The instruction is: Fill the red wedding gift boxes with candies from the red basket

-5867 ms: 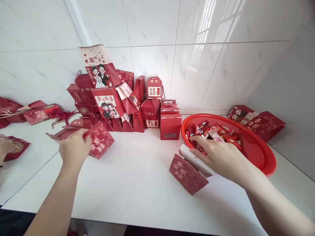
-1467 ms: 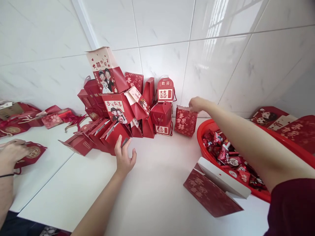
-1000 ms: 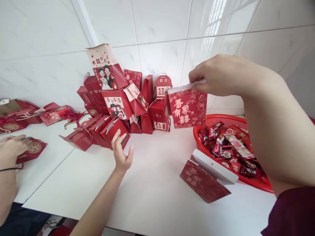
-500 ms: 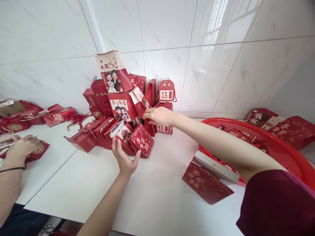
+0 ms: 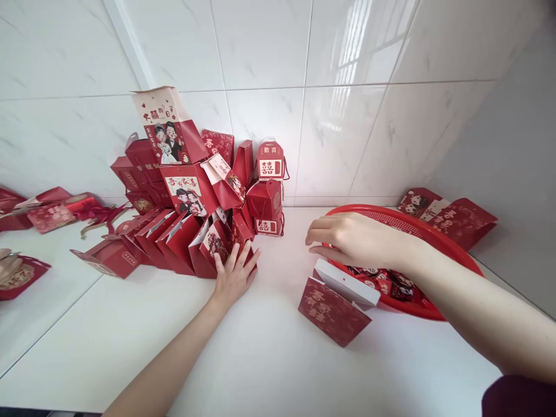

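Note:
My left hand lies flat with fingers spread against a red gift bag at the front of a pile of red gift bags and boxes leaning on the tiled wall. My right hand hovers empty, fingers loosely curled, over the near rim of a red plastic basket holding wrapped candies. Just below that hand an open red gift bag with a white inside flap lies on the white counter.
More flat red bags lie at the back right beside the basket. Loose red bags and ribbon are scattered at the left. Another person's hand rests on a red bag at the far left edge.
My right hand left the floral red bag at the pile and drew back right to the basket. My left hand moved forward and now presses on the pile's front bag.

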